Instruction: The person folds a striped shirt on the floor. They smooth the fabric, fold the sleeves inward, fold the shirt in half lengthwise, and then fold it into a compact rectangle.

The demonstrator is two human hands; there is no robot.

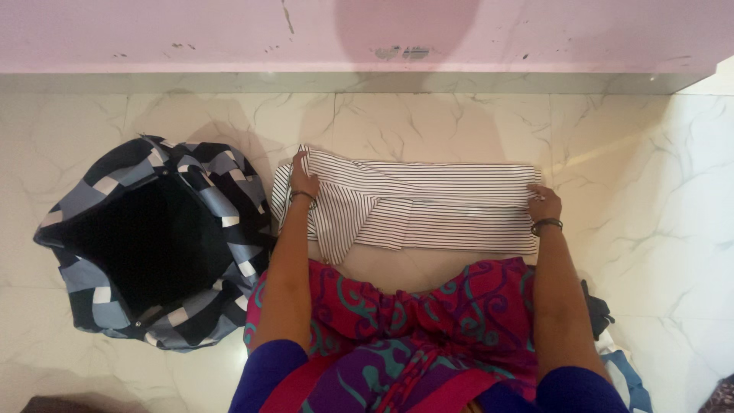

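Note:
A white shirt with thin black stripes [428,206] lies folded into a long band on the marble floor [627,168] in front of me. My left hand [303,182] pinches the cloth at its left end, near the collar side. My right hand [544,202] grips the right end. Both wrists wear dark bangles. My lap, in pink, purple and teal patterned cloth [413,321], sits just below the shirt.
An open fabric bag [145,245] in blue, grey and navy patches stands on the floor to my left, its dark inside showing. A pink wall [367,34] runs along the far side. Dark and light blue cloth [612,336] lies by my right hip.

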